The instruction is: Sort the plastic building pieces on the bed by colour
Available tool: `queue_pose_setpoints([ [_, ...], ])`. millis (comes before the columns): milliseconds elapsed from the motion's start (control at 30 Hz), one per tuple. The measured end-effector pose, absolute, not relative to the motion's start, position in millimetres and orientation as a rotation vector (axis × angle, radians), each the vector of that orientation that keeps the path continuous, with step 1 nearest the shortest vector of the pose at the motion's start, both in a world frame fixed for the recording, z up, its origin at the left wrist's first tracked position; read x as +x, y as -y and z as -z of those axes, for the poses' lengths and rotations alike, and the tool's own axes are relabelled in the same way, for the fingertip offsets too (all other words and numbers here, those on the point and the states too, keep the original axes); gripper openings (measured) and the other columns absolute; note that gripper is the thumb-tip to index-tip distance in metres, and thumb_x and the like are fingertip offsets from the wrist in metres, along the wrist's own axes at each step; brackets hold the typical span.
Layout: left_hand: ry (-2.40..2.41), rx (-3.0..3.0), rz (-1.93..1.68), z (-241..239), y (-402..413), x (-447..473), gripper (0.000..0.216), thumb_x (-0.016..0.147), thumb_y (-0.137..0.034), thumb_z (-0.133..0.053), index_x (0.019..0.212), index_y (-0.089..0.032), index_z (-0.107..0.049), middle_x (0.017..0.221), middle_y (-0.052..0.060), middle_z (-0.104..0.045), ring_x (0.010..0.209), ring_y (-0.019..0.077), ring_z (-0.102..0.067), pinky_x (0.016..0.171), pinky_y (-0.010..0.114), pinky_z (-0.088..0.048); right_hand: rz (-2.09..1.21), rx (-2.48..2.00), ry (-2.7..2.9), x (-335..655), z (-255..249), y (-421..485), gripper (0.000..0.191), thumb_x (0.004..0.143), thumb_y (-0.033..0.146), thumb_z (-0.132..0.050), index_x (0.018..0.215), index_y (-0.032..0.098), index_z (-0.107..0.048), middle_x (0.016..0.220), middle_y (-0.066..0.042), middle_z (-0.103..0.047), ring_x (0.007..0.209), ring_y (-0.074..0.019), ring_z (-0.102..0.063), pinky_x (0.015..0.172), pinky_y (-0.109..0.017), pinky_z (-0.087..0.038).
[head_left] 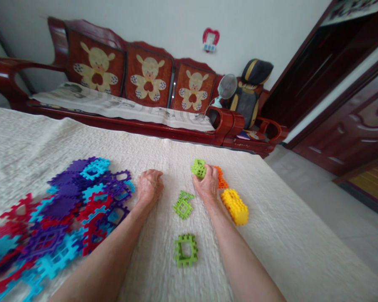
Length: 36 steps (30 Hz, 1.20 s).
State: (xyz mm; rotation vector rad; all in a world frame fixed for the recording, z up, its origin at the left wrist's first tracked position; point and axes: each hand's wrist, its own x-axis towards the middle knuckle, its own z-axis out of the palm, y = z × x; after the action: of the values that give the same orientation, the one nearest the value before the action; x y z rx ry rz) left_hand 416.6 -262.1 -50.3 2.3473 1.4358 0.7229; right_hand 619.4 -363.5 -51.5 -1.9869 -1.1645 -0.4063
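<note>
R hand point(207, 185) grips green block point(198, 168), L hand point(149, 186) clenched on white cloth point(271, 235) near 2 green tiles point(183, 205)

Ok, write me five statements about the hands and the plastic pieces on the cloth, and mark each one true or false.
1. The right hand grips a green block. True.
2. The left hand holds a yellow block. False: it is a closed fist on the cloth with nothing showing in it. The yellow block lies beside the right hand.
3. Two flat green pieces lie on the cloth between the forearms. True.
4. The pile of purple, blue and red pieces lies to the right of the right hand. False: it lies to the left of the left hand.
5. An orange piece sits against the right hand's far side. True.
</note>
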Motion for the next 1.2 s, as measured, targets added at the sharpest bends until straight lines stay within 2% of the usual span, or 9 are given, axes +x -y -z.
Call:
queue_pose_setpoints([
  [167,-1.440,2.340,-0.740,48.9,263.3,416.7,0.035,0.090,-0.018,-0.046,0.103,-0.024,-0.078,0.116,0.007,-0.075,0.110,0.0234,-0.065,0.098,0.035,-0.048,0.441,-1.986,1.175,619.8,51.7,368.0,0.052,0.078,0.031,-0.067,0.127,0.018,-0.055,0.121,-0.014,-0.055,0.116,-0.0300,-0.054,0.104,-0.048,-0.046],
  [300,-1.436,2.335,-0.741,48.7,262.7,416.4,0.035,0.090,-0.018,-0.046,0.104,-0.023,-0.078,0.117,0.007,-0.074,0.111,0.0238,-0.065,0.099,0.035,-0.048,0.408,-1.915,1.177,614.7,48.7,374.0,0.043,0.082,0.033,-0.059,0.122,0.017,-0.058,0.119,-0.016,-0.059,0.114,-0.0293,-0.056,0.102,-0.048,-0.048],
  [467,-1.418,2.335,-0.737,49.4,262.1,416.1,0.036,0.090,-0.017,-0.047,0.106,-0.022,-0.078,0.118,0.007,-0.074,0.112,0.0238,-0.065,0.099,0.034,-0.048,0.015,-1.852,1.269,596.6,43.1,391.2,0.033,0.083,0.033,-0.056,0.113,0.020,-0.061,0.107,-0.010,-0.067,0.091,-0.0224,-0.064,0.088,-0.041,-0.054],
  [633,-1.420,2.347,-0.748,50.2,262.4,416.3,0.036,0.090,-0.017,-0.046,0.105,-0.022,-0.078,0.116,0.008,-0.075,0.111,0.0236,-0.065,0.098,0.034,-0.048,-0.248,-1.811,1.607,573.0,30.3,418.5,0.051,0.076,0.034,-0.070,0.123,0.020,-0.057,0.130,-0.013,-0.059,0.125,-0.0274,-0.055,0.108,-0.046,-0.045],
  [733,-1.422,2.347,-0.743,50.0,262.3,416.1,0.035,0.090,-0.018,-0.047,0.106,-0.022,-0.078,0.117,0.008,-0.074,0.111,0.0236,-0.065,0.098,0.034,-0.048,-0.261,-1.861,1.729,563.4,23.4,428.4,0.062,0.067,0.032,-0.081,0.123,0.021,-0.057,0.134,-0.013,-0.052,0.128,-0.0299,-0.050,0.110,-0.049,-0.043],
  [933,-1.434,2.348,-0.711,49.2,261.9,415.7,0.036,0.091,-0.018,-0.046,0.108,-0.022,-0.077,0.116,0.007,-0.074,0.111,0.0232,-0.064,0.098,0.034,-0.047,-0.262,-1.920,1.798,559.9,17.5,430.2,0.044,0.065,0.029,-0.084,0.104,0.021,-0.064,0.118,-0.009,-0.056,0.112,-0.0260,-0.055,0.100,-0.044,-0.048],
  [1067,-1.426,2.350,-0.709,50.4,260.9,416.3,0.036,0.091,-0.018,-0.046,0.108,-0.021,-0.077,0.116,0.007,-0.074,0.111,0.0233,-0.064,0.099,0.034,-0.046,-0.203,-1.915,1.827,556.4,13.4,429.5,0.044,0.064,0.027,-0.085,0.103,0.021,-0.066,0.118,-0.009,-0.060,0.111,-0.0259,-0.056,0.099,-0.042,-0.047],
  [1133,-1.432,2.344,-0.716,51.5,260.2,416.6,0.036,0.091,-0.018,-0.046,0.108,-0.022,-0.077,0.116,0.008,-0.074,0.110,0.0232,-0.064,0.098,0.034,-0.046,-0.202,-1.930,1.819,553.4,9.2,429.6,0.035,0.067,0.023,-0.082,0.098,0.020,-0.066,0.106,-0.006,-0.063,0.100,-0.0228,-0.059,0.091,-0.038,-0.048],
  [1200,-1.437,2.336,-0.720,52.7,259.6,416.8,0.036,0.091,-0.018,-0.046,0.108,-0.022,-0.077,0.116,0.008,-0.074,0.109,0.0230,-0.064,0.098,0.034,-0.046,-0.330,-1.927,1.792,552.8,3.7,429.9,0.018,0.074,0.021,-0.074,0.089,0.020,-0.065,0.085,0.000,-0.063,0.081,-0.0165,-0.059,0.076,-0.030,-0.047],
])
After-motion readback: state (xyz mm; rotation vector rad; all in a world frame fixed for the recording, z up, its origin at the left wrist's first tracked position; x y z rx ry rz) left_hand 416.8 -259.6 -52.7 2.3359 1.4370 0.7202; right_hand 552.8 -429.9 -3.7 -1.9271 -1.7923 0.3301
